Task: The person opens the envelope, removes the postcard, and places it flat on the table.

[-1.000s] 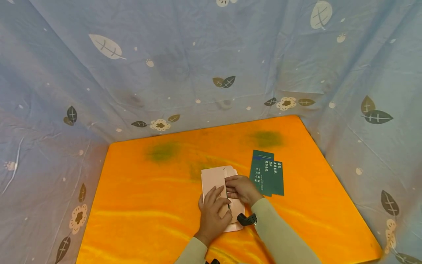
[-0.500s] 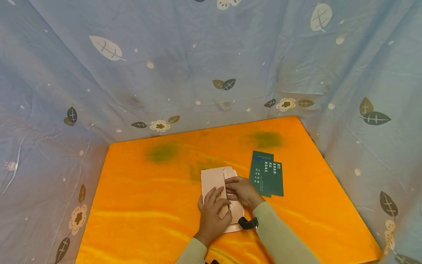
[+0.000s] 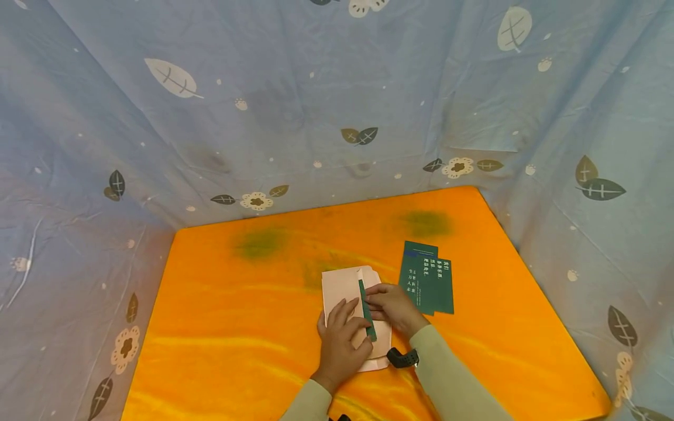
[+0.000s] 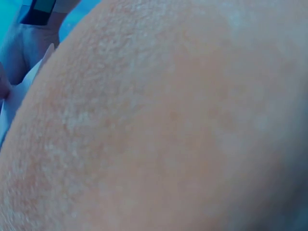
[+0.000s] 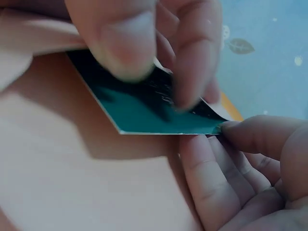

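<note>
A pale pink envelope (image 3: 339, 286) lies near the table's front edge, with a dark green card (image 3: 367, 310) sticking out along its slit. My left hand (image 3: 339, 345) rests on the envelope's left part, fingers spread. In the right wrist view, its thumb and a finger hang over the card (image 5: 159, 120). From the right, my right hand (image 3: 395, 307) pinches the card's edge; the right wrist view shows its thumb (image 5: 264, 134) and fingers at one corner. Under the envelope's paper, the rest of the card is hidden. Skin fills most of the left wrist view.
Two overlapping green cards (image 3: 429, 283) with white lettering lie right of the envelope. Orange cloth (image 3: 221, 321) covers the table, and a blue patterned curtain (image 3: 295, 105) encloses it at the back and sides.
My right hand has moved slightly right and drawn the green card partly out of the envelope, so a wider green strip shows. The left hand has stayed in place.
</note>
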{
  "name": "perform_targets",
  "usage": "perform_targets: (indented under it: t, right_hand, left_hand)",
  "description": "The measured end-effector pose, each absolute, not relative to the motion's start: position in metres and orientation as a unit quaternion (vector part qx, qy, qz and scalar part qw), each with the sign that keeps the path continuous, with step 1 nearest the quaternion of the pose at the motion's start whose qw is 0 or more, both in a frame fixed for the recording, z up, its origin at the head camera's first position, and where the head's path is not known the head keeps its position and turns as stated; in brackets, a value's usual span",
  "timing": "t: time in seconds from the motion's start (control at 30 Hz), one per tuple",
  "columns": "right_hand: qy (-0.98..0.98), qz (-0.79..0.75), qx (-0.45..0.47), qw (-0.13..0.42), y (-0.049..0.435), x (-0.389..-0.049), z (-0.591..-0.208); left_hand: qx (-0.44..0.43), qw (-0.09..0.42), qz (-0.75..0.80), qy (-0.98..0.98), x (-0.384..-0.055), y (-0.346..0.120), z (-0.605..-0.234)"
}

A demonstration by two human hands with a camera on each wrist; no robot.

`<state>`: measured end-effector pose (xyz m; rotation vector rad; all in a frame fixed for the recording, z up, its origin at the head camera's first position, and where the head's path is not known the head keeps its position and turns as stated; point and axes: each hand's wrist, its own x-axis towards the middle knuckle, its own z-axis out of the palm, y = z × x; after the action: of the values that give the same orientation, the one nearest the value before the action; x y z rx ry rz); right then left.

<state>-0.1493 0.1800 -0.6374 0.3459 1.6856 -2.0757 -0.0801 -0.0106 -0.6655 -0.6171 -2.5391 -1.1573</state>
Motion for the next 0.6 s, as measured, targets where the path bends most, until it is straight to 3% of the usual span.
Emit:
perform_targets:
  t: [0.3,0.6]
  right_hand:
    - [0.630,-0.735,0.152,0.200,0.194,-0.144,-0.633]
    - [0.640,-0.724,0.136,0.218,0.204,-0.143,-0.632]
  left_hand:
    - [-0.214,0.144,-0.394,-0.882,-0.080,-0.010,-0.664]
    - [-0.209,0.137,-0.395,-0.884,-0.081,-0.009,-0.664]
